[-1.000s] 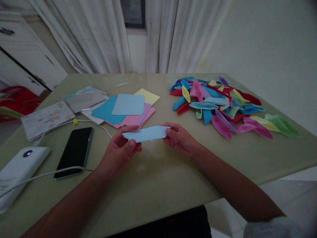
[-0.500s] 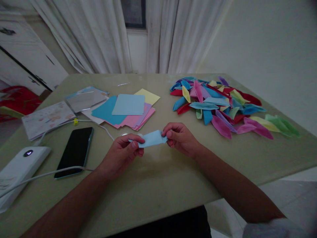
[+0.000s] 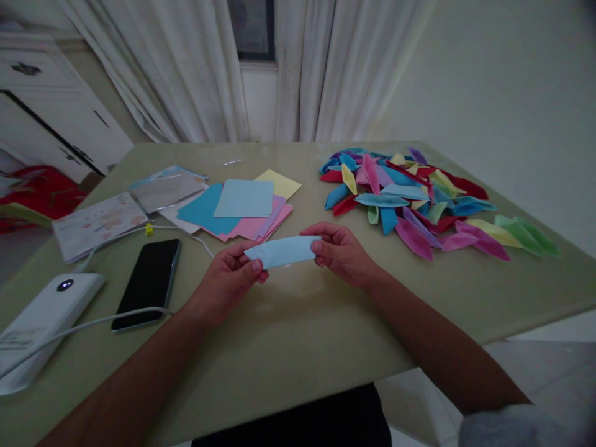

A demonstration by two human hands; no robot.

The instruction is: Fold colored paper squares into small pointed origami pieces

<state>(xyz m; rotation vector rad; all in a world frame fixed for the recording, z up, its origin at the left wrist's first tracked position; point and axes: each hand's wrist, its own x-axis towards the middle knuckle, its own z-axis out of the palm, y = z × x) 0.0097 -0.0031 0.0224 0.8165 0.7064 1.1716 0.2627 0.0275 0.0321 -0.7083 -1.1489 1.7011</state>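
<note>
Between my two hands, above the table, is a strip of folded light-blue paper (image 3: 285,252). My left hand (image 3: 233,273) pinches its left end, thumb on the near side. At the other end, the thumb and fingers of my right hand (image 3: 342,253) grip the paper's right tip. Just beyond them lies a fanned stack of square paper sheets, with a light-blue sheet (image 3: 244,198) on top and a teal sheet (image 3: 200,211), pink, purple and yellow ones beneath. To the right is a heap of folded paper pieces (image 3: 400,192) in many colours.
On the left, a black phone (image 3: 148,282) and a white power bank (image 3: 51,329) lie on the table (image 3: 288,347), a white cable (image 3: 93,324) crossing both. Behind them are a patterned paper pack (image 3: 100,225) and a clear plastic sleeve (image 3: 162,195). Curtains (image 3: 195,74) hang behind.
The folded light-blue paper has turned so its broad face shows more. My right hand's fingers have shifted along its right end. The view has moved slightly.
</note>
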